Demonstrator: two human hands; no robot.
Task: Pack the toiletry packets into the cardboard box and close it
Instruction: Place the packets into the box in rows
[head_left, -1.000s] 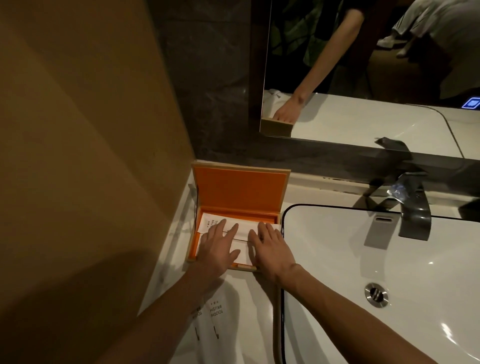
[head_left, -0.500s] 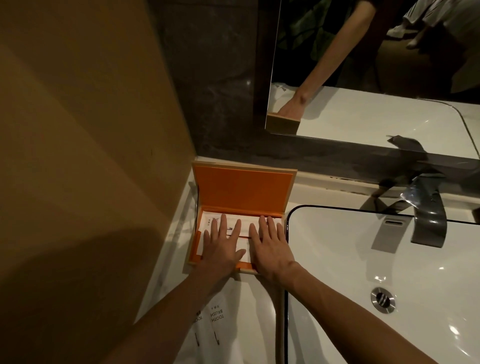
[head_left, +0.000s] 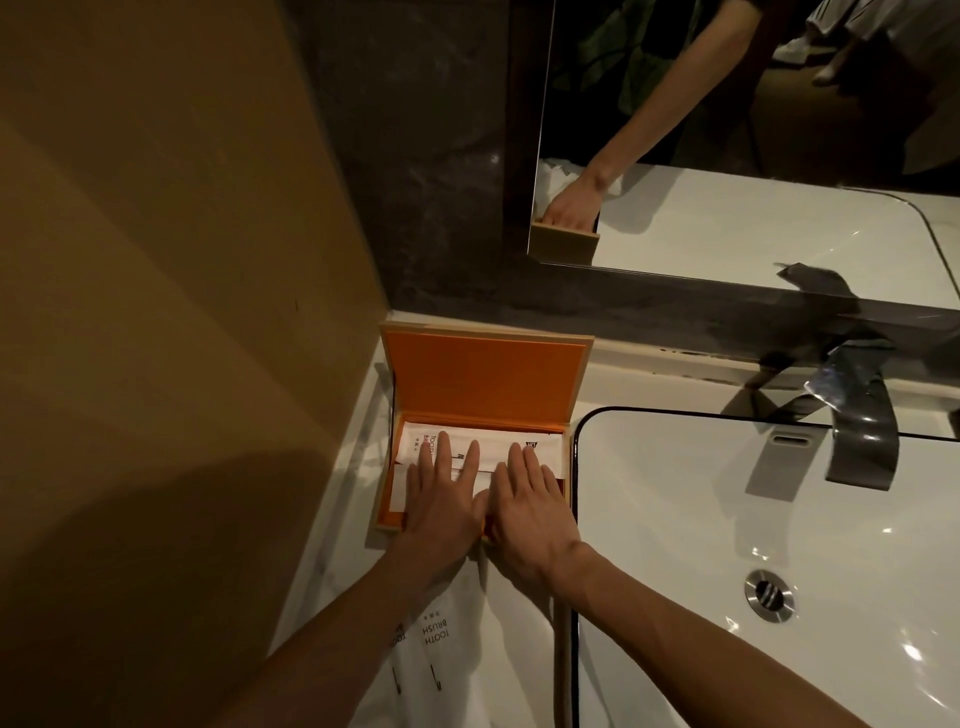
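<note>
Under both flat hands, left hand (head_left: 441, 506) and right hand (head_left: 530, 512): packets (head_left: 498, 447) inside open box (head_left: 483, 374).

a bathroom, likely a hotel's: a white washbasin (head_left: 727, 519) with a metal drain (head_left: 769, 594) and dark faucet (head_left: 860, 436), a wall mirror (head_left: 727, 130) above the white countertop (head_left: 343, 525), and packaged toothbrush packets (head_left: 436, 654) laid out beside it.

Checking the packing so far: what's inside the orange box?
White toiletry packets lie inside the open box; left hand and right hand cover the rest.
</note>
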